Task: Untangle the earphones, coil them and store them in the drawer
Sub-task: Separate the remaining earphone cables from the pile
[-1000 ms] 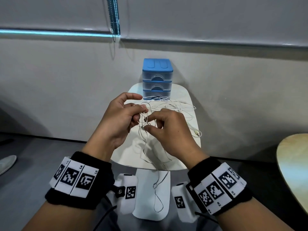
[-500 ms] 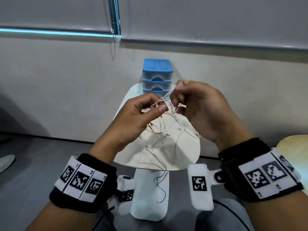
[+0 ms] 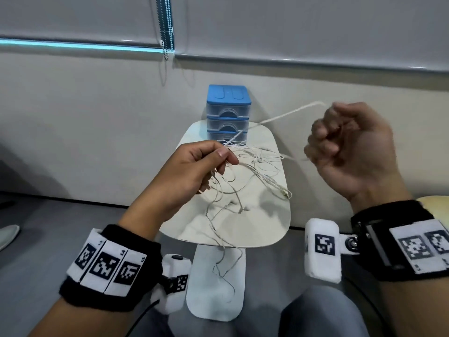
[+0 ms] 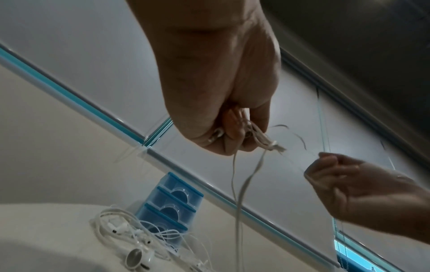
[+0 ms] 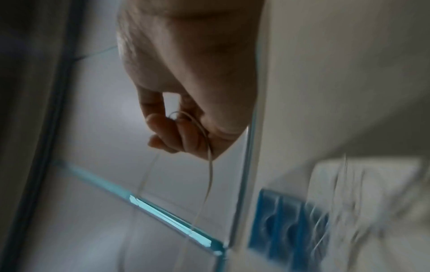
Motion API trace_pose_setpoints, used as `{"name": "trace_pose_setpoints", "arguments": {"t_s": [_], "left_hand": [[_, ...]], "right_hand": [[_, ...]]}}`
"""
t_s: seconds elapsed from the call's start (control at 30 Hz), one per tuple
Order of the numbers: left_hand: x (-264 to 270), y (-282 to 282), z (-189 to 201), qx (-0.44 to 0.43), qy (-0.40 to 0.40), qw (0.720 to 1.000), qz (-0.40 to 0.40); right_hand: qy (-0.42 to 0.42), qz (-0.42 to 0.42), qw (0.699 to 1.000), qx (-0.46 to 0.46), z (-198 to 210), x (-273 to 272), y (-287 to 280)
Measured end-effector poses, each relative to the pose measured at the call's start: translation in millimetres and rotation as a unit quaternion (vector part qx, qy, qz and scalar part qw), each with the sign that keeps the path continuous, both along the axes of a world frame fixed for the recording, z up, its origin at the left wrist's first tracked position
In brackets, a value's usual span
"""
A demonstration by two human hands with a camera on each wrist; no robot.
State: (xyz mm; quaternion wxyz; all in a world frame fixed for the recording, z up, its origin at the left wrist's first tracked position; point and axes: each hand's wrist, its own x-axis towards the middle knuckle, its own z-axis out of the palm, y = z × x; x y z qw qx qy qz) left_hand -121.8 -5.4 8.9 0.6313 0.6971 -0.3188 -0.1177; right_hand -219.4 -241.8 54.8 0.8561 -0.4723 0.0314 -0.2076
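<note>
White tangled earphones (image 3: 245, 171) lie partly on a small white table (image 3: 272, 229), with loops hanging over its front edge. My left hand (image 3: 213, 159) pinches a bunch of the cord above the table; the left wrist view shows the cord (image 4: 258, 136) held between thumb and fingers. My right hand (image 3: 340, 139) is raised to the right, fingers curled round a strand (image 3: 286, 116) stretched taut between both hands. In the blurred right wrist view the strand (image 5: 204, 136) loops over the curled fingers. A blue three-drawer box (image 3: 228, 110) stands at the table's back, drawers closed.
Earbuds (image 4: 137, 255) and more cord rest on the table near the drawer box (image 4: 170, 200). A wall with a window blind and bead chain (image 3: 167, 27) is behind. A second, wooden table edge (image 3: 435, 203) sits at the right. Grey floor lies around.
My right hand has swung up and out to the right, drawing a strand out of the tangle. The left hand has shifted a little while keeping its pinch on the cord.
</note>
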Motion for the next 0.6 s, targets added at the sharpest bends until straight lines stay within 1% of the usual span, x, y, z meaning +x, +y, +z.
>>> {"name": "trace_pose_setpoints", "arguments": {"t_s": [0.07, 0.13, 0.17, 0.2, 0.27, 0.37, 0.4, 0.43, 0.47, 0.53, 0.6], "left_hand": [[-1, 2, 4, 0.022, -0.021, 1.0, 0.001], [-2, 3, 7, 0.051, -0.051, 0.997, 0.008], [-2, 4, 8, 0.063, -0.067, 0.996, 0.014], [-2, 4, 9, 0.072, -0.078, 0.994, 0.018], [-2, 4, 9, 0.089, -0.089, 0.992, 0.022], [-4, 1, 10, 0.114, -0.118, 0.986, 0.012], [-5, 1, 10, 0.12, -0.127, 0.985, 0.004], [-5, 1, 10, 0.121, -0.127, 0.985, -0.003], [-5, 1, 10, 0.118, -0.119, 0.986, -0.007], [-4, 3, 9, 0.103, -0.095, 0.99, -0.002], [-2, 6, 6, 0.089, -0.08, 0.993, 0.006]], "right_hand": [[0.1, -0.005, 0.988, -0.122, -6, 3, -2], [0.156, 0.041, 0.962, -0.219, -9, 3, 4], [0.169, 0.076, 0.944, -0.273, -10, 2, 7], [0.176, 0.107, 0.923, -0.326, -10, 1, 11], [0.172, 0.144, 0.888, -0.402, -8, 0, 20], [0.138, 0.157, 0.855, -0.475, -7, 4, 37], [0.116, 0.159, 0.855, -0.48, -6, 6, 42], [0.09, 0.158, 0.864, -0.469, -6, 8, 46], [0.061, 0.147, 0.883, -0.441, -5, 10, 48], [0.002, 0.103, 0.931, -0.351, 1, 14, 46], [-0.062, 0.062, 0.971, -0.223, 10, 17, 41]]}}
